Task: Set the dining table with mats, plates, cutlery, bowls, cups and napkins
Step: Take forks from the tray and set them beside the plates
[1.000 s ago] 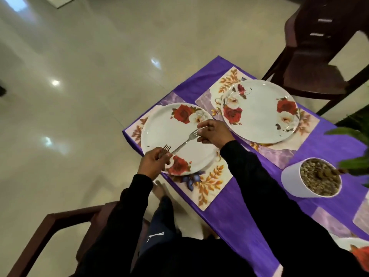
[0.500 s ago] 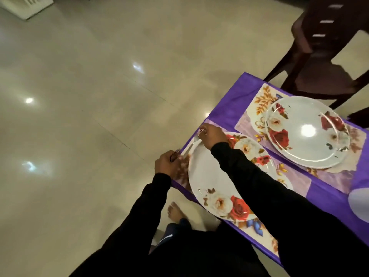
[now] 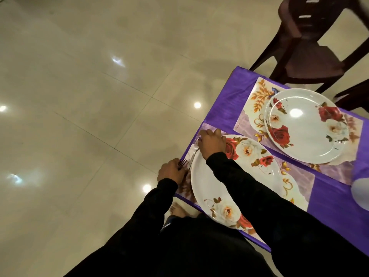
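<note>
Two floral mats and rose-printed white plates (image 3: 305, 124) are down on the purple-clothed tabletop (image 3: 229, 92). Right hand (image 3: 210, 143) pinches a silver fork (image 3: 193, 156) beside the near plate (image 3: 215, 186); left hand (image 3: 170, 170) grips spare forks (image 3: 182, 162). Bowls, cups, napkins not seen.

A glossy cream tiled floor (image 3: 89, 96) is filling the left and upper parts of the view, mirroring several ceiling lights as bright spots; thin grout lines are crossing it diagonally; a dark brown chair (image 3: 311, 47) is standing at the upper right, just beyond the far corner of the table, its seat facing the table; a purple cloth (image 3: 225, 98) is covering the table; a white rounded object (image 3: 360, 193) is sitting at the right edge, cut off by the frame and too blurred to identify.
</note>
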